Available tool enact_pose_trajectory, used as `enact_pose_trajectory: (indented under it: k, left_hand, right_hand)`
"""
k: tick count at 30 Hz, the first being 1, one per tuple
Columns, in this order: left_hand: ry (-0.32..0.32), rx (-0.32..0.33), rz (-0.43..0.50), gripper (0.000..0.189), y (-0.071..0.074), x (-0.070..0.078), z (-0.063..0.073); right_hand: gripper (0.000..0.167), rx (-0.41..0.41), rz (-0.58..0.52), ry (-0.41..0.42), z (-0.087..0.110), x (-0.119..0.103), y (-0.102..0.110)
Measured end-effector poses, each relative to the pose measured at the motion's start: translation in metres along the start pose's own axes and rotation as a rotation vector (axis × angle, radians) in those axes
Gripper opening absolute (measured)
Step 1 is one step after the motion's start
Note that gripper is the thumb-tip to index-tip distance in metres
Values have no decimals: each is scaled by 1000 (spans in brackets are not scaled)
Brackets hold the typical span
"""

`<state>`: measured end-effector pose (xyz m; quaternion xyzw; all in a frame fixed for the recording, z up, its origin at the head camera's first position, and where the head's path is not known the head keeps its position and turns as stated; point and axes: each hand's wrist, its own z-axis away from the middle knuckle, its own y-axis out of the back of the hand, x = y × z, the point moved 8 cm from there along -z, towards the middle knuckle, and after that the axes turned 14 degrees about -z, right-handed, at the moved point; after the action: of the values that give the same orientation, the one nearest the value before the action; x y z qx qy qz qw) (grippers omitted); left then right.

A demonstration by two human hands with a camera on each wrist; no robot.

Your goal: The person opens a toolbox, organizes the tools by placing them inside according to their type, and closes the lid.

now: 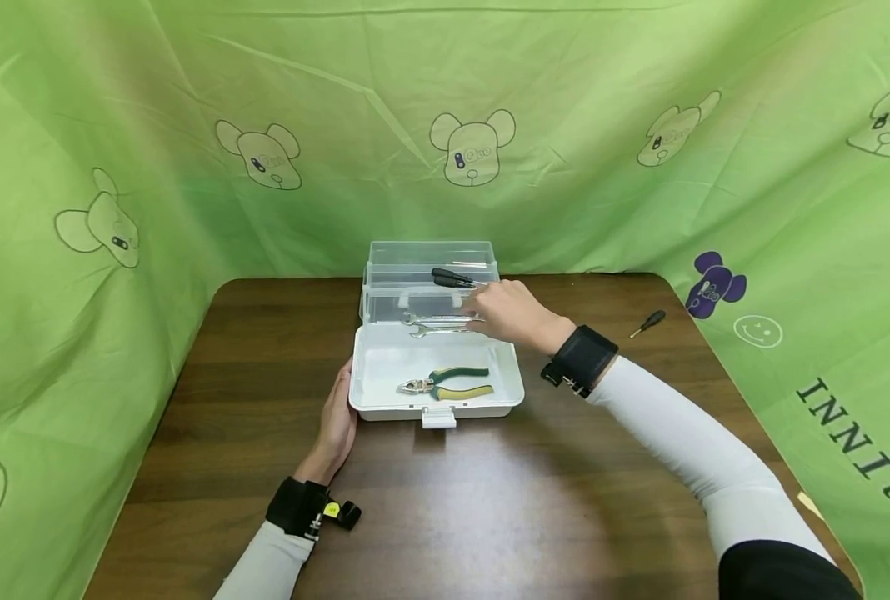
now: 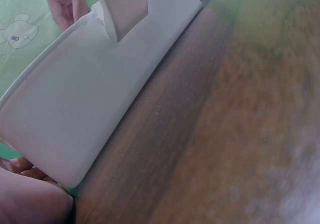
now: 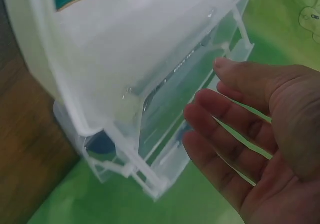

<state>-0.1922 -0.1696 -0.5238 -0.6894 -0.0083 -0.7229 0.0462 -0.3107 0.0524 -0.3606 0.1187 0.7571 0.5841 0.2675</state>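
A white toolbox [image 1: 394, 413] stands with its clear tiered trays [image 1: 385, 308] folded out at the back. Pliers [image 1: 435, 382] with green and yellow handles lie in its base. Two wrenches [image 1: 437, 318] are at the back of the base and the lowest tray. Dark-handled screwdrivers [image 1: 451, 278] lie in a higher tray. My left hand [image 1: 336, 425] rests against the box's left side, its fingers partly hidden behind the corner in the left wrist view. My right hand [image 3: 255, 126] hovers by the trays, fingers loosely bent and apart, holding nothing visible.
A small dark-handled screwdriver [image 1: 648, 322] lies on the wooden table [image 1: 265, 358] to the right. Thin light-coloured pieces [image 1: 467, 264] sit in the top tray. The box's front latch [image 1: 439, 418] hangs open. Green printed cloth [image 1: 370, 150] surrounds the table's back and sides.
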Motion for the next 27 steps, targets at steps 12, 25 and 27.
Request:
enact_pose_trajectory:
  k: [12,25,27]
  left_hand:
    - [-5,-4,-8,62,0,-2,0]
    - [-11,-2,-6,63,1,-2,-1]
    - [-14,-5,-3,62,1,-2,-1]
  right_hand:
    - [7,49,26,-71,49,25,32]
    - [35,111,69,-388,111,100,75]
    - [39,96,53,-469,120,118,79]
